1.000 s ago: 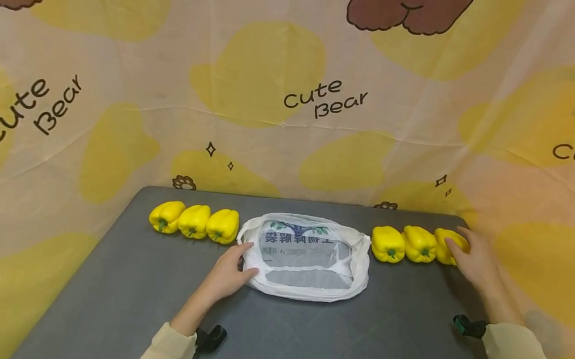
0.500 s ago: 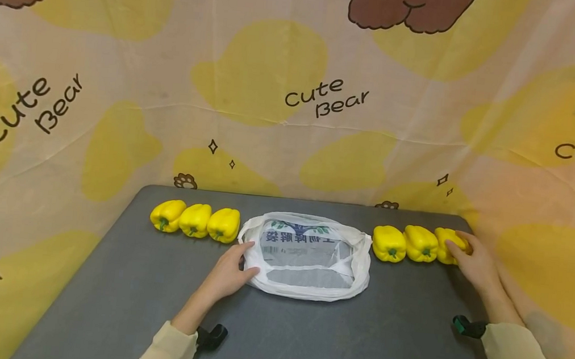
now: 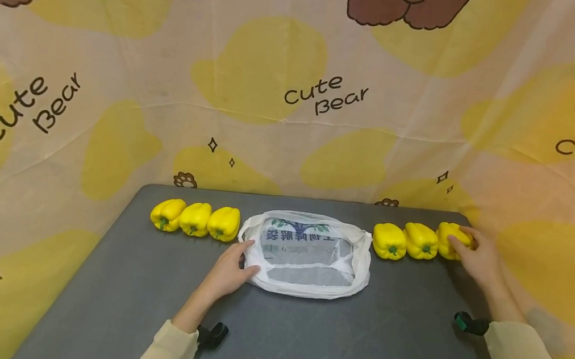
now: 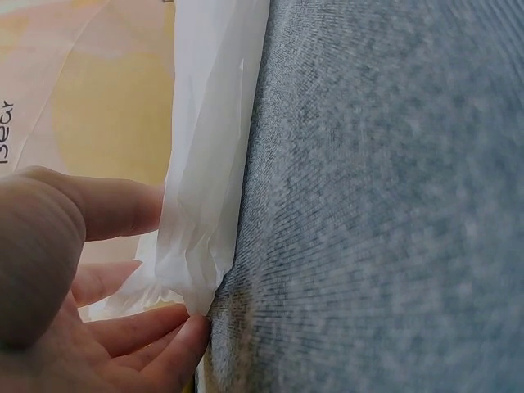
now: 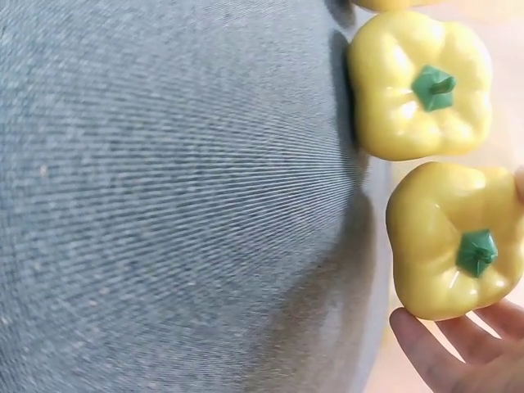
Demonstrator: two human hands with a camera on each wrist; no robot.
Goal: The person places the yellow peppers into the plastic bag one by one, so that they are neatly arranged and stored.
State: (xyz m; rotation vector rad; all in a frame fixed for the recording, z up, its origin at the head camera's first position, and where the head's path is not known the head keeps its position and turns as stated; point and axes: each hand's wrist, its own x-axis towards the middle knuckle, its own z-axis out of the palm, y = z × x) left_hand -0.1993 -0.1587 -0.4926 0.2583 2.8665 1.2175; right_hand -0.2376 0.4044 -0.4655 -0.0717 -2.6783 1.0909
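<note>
While gripping: right hand [image 3: 478, 257] on pepper [image 3: 450, 239], left hand [image 3: 231, 266] on bag [image 3: 306, 255].

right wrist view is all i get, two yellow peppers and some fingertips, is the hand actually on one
Observer: Yes. In the head view the right hand has its fingers curled round the end pepper at the right end of the row.
Operator: how many peppers in total
Observer: Six: three to the right of a white plastic bag and three to its left, such as the left trio's nearest one.
Operator: what's the other hand doing
Observer: The left hand pinches the bag's left rim; the left wrist view shows the plastic between thumb and fingers.
Operator: anything in the bag
Observer: No pepper shows inside; only the grey table shows through the plastic.
</note>
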